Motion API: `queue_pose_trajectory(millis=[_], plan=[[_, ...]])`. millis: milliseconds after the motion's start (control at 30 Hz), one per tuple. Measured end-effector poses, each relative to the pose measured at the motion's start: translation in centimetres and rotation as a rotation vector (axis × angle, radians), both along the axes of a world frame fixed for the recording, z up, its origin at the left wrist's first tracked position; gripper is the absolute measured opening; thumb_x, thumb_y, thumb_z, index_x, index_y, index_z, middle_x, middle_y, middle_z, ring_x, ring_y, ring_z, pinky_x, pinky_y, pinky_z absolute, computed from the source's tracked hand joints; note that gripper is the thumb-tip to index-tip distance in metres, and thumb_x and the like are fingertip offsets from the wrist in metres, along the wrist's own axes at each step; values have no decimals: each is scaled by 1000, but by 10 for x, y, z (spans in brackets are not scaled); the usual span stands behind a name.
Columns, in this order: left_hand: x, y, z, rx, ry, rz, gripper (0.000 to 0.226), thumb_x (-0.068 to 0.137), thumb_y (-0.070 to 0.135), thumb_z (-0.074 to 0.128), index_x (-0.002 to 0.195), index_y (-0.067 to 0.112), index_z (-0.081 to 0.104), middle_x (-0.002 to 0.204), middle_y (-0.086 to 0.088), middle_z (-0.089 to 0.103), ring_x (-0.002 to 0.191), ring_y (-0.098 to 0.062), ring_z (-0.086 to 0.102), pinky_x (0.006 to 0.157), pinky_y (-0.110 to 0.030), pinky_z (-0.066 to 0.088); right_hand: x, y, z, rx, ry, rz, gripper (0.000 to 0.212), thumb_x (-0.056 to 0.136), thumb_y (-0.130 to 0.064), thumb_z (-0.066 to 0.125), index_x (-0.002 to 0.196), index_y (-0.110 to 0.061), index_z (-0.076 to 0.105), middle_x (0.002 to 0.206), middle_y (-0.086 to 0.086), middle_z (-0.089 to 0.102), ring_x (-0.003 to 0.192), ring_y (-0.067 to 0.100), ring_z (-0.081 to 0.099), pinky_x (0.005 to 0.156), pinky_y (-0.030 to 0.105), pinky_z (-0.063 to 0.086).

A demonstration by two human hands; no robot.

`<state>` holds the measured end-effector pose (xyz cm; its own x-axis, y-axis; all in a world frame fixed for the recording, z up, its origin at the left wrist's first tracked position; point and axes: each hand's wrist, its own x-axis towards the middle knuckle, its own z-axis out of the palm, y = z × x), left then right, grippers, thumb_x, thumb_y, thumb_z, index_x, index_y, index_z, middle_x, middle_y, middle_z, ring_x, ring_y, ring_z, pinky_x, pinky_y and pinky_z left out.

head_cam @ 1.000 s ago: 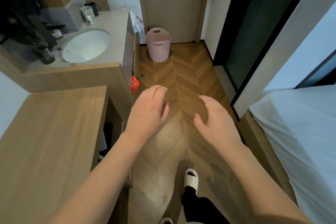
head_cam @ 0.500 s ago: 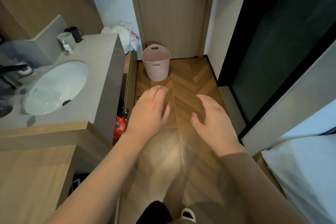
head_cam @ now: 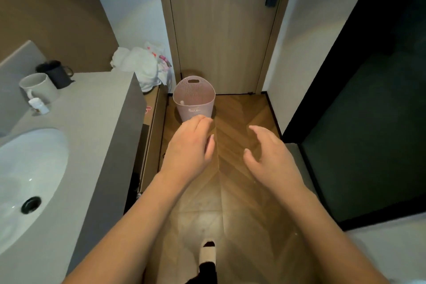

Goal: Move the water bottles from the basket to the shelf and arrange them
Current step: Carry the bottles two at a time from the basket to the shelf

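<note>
A slipper [head_cam: 207,253] shows at the bottom edge on the wood floor [head_cam: 242,203], with a dark trouser leg just behind it. Both bare forearms reach forward over the floor. The left hand [head_cam: 190,145] is held out palm down, its fingers loosely bent and holding nothing; its fingertips overlap the lower front of the basket in the view, though whether they touch it cannot be told. The right hand [head_cam: 269,154] is beside it and apart from it, fingers relaxed and slightly spread, thumb out toward the left hand, also holding nothing. To the left runs a grey counter [head_cam: 96,145] with a white sink [head_cam: 27,182] set into it and a dark drain in the bowl. Farther along the counter stand a small white bottle [head_cam: 38,105], a white mug [head_cam: 40,87] and a dark mug [head_cam: 56,74], close together near the wall. Past the counter's end, a white bag [head_cam: 140,67] rests on a cardboard box [head_cam: 153,108]. The pink basket [head_cam: 194,99] stands upright on the floor just before the closed door [head_cam: 221,30]; a small pale thing shows inside near its left wall, too small to identify. A dark glass panel [head_cam: 368,110] fills the right side.
</note>
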<state>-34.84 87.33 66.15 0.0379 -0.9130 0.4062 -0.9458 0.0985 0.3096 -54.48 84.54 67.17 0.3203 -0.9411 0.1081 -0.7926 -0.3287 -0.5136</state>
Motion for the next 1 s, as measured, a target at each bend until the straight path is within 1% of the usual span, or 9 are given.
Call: queue_pose_trajectory(millis=[100, 233, 333, 433, 533, 600, 700, 867, 1000], plan=[[21, -72, 7, -22, 0, -16, 31, 91, 19, 61, 120, 8, 59, 118, -8, 63, 106, -23, 58, 94, -33, 46, 20, -69, 6, -9, -15, -13, 54, 93, -28, 60, 144, -24, 43, 146, -6, 48, 133, 12, 45, 100, 18, 28], [36, -159, 4, 23, 10, -35, 33, 92, 21, 59, 123, 9, 58, 121, -6, 62, 111, -21, 56, 97, -32, 45, 36, -151, 6, 25, -37, -16, 54, 93, -28, 58, 144, -23, 43, 146, -6, 47, 133, 11, 44, 103, 20, 31], [45, -224, -7, 45, -6, -59, 33, 91, 21, 60, 122, 9, 58, 119, -6, 62, 108, -22, 57, 96, -32, 45, 44, -218, -3, 43, -49, -16, 54, 93, -27, 56, 145, -24, 42, 147, -7, 46, 134, 12, 42, 106, 25, 34], [57, -297, -16, 64, -20, -27, 32, 91, 21, 59, 121, 11, 58, 119, -5, 62, 107, -22, 57, 94, -35, 48, 54, -293, -13, 46, -66, 4, 54, 94, -29, 55, 146, -25, 40, 148, -7, 44, 135, 12, 41, 110, 31, 38], [67, -370, -12, 89, -43, 12, 35, 91, 22, 61, 124, 11, 57, 123, -7, 61, 110, -24, 57, 95, -37, 48, 61, -373, -15, 47, -79, 29, 55, 95, -32, 55, 147, -28, 38, 149, -8, 42, 130, 13, 47, 108, 37, 44], [73, -415, -5, 99, -62, 11, 37, 90, 22, 62, 124, 11, 58, 123, -7, 62, 111, -24, 58, 95, -36, 48, 66, -423, -12, 64, -69, 21, 56, 95, -35, 55, 147, -30, 36, 151, -9, 40, 128, 11, 48, 108, 35, 44], [84, -478, 6, 98, -75, 45, 38, 90, 23, 61, 127, 12, 57, 126, -6, 61, 114, -22, 57, 98, -36, 48, 77, -493, -9, 71, -35, 38, 56, 96, -37, 55, 148, -33, 34, 152, -11, 38, 138, 9, 38, 109, 28, 34], [107, -570, 7, 118, -32, 106, 39, 94, 31, 53, 131, 17, 55, 131, -1, 59, 118, -17, 55, 103, -35, 47, 112, -597, 3, 86, -22, 79, 56, 96, -38, 56, 147, -35, 34, 153, -12, 37, 139, 10, 37, 109, 32, 37], [142, -641, -10, 137, -3, 168, 38, 96, 32, 52, 131, 18, 54, 132, 0, 57, 119, -16, 54, 101, -32, 46, 145, -677, -4, 72, 4, 168, 57, 97, -35, 55, 149, -34, 33, 154, -11, 36, 139, 8, 36, 108, 24, 31]])
